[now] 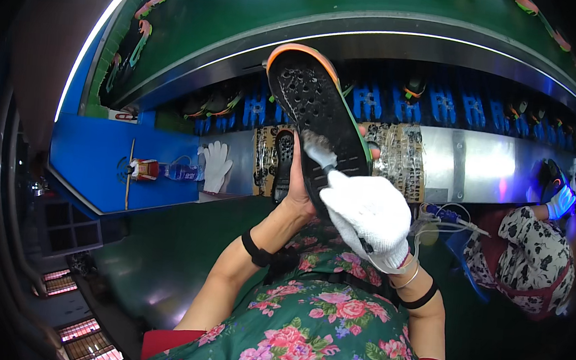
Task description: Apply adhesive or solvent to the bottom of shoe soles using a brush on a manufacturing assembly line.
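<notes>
Shoe (321,105), black sole up and edged in orange and green, was held at a slant before the person, its orange-edged end pointing away, over the metal desk (485,165). The bare left grip (297,186) was closed around it from beneath, fingertips showing at its right edge. The right grip (370,213), in a white knitted glove, was closed on a brush (319,148) whose pale bristles met the sole. Left of these, a smaller black sole (282,166) lay on taped cardboard (406,159); farther left lay another white glove (216,167) and a bottle (184,172). Blue holders (444,106) lined the far side, and a co-worker (532,253) was at the right.
</notes>
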Action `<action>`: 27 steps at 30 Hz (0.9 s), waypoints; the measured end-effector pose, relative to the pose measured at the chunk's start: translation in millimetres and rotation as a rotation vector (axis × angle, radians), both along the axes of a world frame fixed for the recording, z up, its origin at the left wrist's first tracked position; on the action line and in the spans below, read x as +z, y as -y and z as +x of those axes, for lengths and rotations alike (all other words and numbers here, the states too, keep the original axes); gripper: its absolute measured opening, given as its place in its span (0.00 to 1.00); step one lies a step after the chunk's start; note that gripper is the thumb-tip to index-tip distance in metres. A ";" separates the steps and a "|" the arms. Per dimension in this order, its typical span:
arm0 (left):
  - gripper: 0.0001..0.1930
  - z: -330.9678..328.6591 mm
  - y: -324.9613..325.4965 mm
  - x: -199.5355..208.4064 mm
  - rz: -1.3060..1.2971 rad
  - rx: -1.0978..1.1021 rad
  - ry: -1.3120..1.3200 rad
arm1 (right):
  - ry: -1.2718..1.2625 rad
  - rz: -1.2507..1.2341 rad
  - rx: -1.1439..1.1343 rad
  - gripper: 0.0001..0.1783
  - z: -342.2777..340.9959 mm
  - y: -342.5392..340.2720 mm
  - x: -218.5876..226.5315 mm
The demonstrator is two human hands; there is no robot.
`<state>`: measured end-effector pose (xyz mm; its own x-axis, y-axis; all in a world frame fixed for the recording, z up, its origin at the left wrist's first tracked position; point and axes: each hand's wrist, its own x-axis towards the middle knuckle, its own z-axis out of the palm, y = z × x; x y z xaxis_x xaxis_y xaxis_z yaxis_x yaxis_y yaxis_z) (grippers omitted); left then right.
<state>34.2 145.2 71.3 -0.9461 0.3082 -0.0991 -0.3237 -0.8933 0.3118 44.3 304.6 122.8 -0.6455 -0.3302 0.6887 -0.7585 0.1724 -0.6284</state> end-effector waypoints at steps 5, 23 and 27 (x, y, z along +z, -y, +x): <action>0.55 0.3 -2.6 6.9 0.189 0.079 0.051 | 0.262 -0.221 0.093 0.13 -3.5 -11.3 -15.0; 0.47 3.8 21.0 -13.1 0.100 -0.038 -0.029 | 0.327 -0.151 0.309 0.15 22.2 -19.4 -14.8; 0.52 6.4 20.9 -7.6 0.087 -0.006 -0.006 | 0.374 -0.194 0.055 0.10 20.9 -22.2 -21.2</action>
